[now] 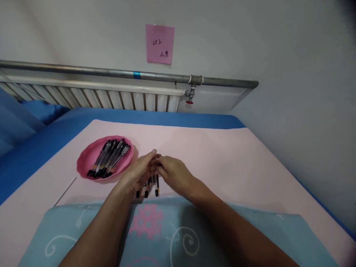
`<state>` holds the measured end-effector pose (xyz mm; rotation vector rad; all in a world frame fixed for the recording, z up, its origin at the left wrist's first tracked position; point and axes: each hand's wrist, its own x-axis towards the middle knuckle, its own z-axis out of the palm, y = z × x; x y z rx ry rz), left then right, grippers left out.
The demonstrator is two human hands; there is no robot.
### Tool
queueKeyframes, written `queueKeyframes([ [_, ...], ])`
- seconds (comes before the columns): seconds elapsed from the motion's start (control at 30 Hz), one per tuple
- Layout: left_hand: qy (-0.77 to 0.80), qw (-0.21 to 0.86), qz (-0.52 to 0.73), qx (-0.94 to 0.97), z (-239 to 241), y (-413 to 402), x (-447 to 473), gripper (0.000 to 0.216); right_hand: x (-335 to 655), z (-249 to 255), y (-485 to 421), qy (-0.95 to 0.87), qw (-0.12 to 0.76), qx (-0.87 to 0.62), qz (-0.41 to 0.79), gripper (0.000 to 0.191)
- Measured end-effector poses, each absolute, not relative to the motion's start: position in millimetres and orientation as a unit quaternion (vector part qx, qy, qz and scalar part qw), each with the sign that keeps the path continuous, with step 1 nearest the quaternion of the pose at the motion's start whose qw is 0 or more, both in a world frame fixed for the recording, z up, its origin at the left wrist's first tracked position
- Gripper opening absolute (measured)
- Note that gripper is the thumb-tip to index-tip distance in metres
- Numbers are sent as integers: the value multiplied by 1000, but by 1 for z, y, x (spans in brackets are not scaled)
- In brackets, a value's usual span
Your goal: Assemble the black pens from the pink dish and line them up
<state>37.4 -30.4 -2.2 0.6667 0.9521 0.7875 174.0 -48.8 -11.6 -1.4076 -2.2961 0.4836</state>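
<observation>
My left hand (140,170) and my right hand (175,173) meet over the middle of the pink tabletop. The left fingers curl toward the right hand with the thumb raised. The right fingers are pressed together at the left fingertips. A small dark bit shows between them, but what they hold is hidden. Just below the hands lie several clear pens (157,186) with black ends and orange bands, their far parts covered by the hands. To the left, a pink scalloped dish (83,163) holds a bundle of similar black-capped pens (109,157).
A light blue patterned cloth (91,226) covers the near edge. A thin white stick or strip (64,191) lies left of the hands. Behind the blue table border (167,118) are a radiator (125,99), a metal pipe (97,70) and a red-handled valve (189,102). A pink note (160,44) hangs on the wall.
</observation>
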Motion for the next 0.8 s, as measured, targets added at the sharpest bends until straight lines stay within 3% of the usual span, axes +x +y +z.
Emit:
queueKeyframes([
  [0.2, 462, 740, 363, 329, -1, -30, 36, 34, 172, -4, -52, -814, 146, -545, 137, 19],
  [0.5, 525, 612, 430, 405, 7, -23, 18, 33, 175, 1, -59, -798, 38, -479, 363, 10],
  [0.67, 528, 600, 428, 423, 8, -24, 18, 35, 179, -3, -57, -777, 42, -458, 429, 13],
  [0.8, 528, 600, 433, 417, 7, -23, 16, 36, 183, -3, -47, -760, 96, -529, 364, 18],
])
